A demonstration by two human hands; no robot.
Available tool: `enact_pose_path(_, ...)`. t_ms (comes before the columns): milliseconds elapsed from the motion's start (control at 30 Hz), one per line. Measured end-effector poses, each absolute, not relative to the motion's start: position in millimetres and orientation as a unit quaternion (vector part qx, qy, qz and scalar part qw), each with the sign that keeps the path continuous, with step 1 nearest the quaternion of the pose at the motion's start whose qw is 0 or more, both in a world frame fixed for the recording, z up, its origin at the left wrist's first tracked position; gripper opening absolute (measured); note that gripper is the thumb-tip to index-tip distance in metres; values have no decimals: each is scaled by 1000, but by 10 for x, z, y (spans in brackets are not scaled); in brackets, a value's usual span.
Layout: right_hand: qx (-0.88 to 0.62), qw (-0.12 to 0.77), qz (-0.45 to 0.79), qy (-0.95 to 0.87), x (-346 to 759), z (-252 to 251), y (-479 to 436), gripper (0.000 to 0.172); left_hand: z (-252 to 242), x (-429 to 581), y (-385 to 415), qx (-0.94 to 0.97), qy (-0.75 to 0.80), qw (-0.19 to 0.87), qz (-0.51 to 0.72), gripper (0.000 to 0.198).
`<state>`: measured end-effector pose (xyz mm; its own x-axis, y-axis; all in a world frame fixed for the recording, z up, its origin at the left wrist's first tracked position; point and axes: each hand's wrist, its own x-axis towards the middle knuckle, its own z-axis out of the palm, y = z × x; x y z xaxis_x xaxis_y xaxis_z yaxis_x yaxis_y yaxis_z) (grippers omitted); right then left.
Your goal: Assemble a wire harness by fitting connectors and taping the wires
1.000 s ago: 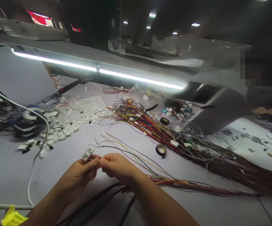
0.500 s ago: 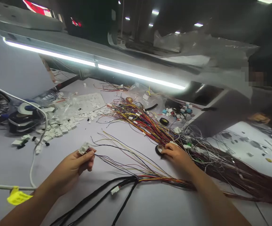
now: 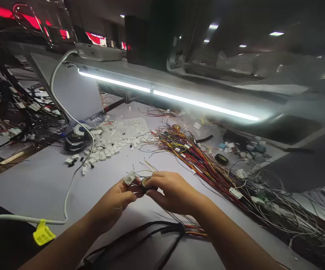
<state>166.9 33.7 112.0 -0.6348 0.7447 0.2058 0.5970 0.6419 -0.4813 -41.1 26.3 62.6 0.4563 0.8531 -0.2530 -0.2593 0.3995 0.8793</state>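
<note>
Between the thumb and fingers of my left hand is a white plastic connector with thin wires by it. My right hand grips a roll of black tape, held right beside the connector and close to my left fingertips. Several loose wire ends stick out past the hands. Below them, the wires run to a wire harness with black-wrapped branches lying on the table. My right hand hides part of the wires and of the tape roll.
A large bundle of coloured wires stretches across the right side. Loose white connectors lie at back left, near a tape dispenser. Another black tape roll rests beyond the bundle. A white cable with a yellow tag crosses the left.
My right hand has brought the tape roll leftward from beside the wire bundle to the connector in my left hand. The camera view has turned left.
</note>
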Motion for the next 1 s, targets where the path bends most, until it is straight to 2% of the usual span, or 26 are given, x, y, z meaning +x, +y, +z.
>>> enact_pose_path(100,-388,160,158,-894,1631,1158,372,12,600,-423,242,410,364,746,378,41)
enact_pose_path(267,-416,88,100,-900,1505,1180,404,14,614,-361,231,466,387,691,395,25)
enact_pose_path(367,-413,70,116,-900,1488,1226,435,15,633,-318,223,485,417,652,408,19)
enact_pose_path(433,-405,99,161,-895,1518,1256,475,17,633,-316,211,486,437,632,417,19)
enact_pose_path(533,-402,191,262,-856,1549,1200,537,17,626,-348,194,510,451,598,423,18)
enact_pose_path(667,-509,335,346,-713,1419,883,472,35,625,-400,220,579,463,506,441,11)
enact_pose_path(733,-548,370,397,-636,1328,712,360,35,624,-412,264,590,466,482,450,12)
enact_pose_path(867,-512,363,502,-595,1316,574,115,32,615,-408,375,535,432,593,420,21)
enact_pose_path(933,-508,356,460,-635,1372,601,39,36,609,-397,418,482,418,644,423,22)
enact_pose_path(1000,-511,351,375,-689,1389,637,14,48,603,-388,445,423,412,681,433,22)
